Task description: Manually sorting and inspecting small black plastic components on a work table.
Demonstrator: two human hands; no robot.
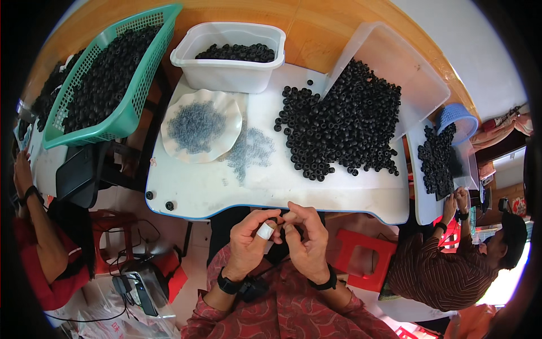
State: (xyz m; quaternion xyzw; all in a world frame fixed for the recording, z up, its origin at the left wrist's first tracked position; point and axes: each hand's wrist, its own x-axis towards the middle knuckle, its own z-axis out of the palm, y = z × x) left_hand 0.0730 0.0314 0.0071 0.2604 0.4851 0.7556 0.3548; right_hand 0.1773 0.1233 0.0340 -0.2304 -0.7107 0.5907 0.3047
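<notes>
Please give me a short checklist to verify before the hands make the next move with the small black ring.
1. Left hand and right hand meet at the fingertips: ok.
2. Small black ring held between them: ok, mostly hidden.
3. White tape on the left thumb in place: ok.
4. Pile of black rings on the white table: ok.
5. Small grey parts on the white plate: ok.
6. Ring fully assembled: cannot tell.

Bright even daylight, soft shadows, sharp centre; strong fisheye bending, black vignette at rim.
</notes>
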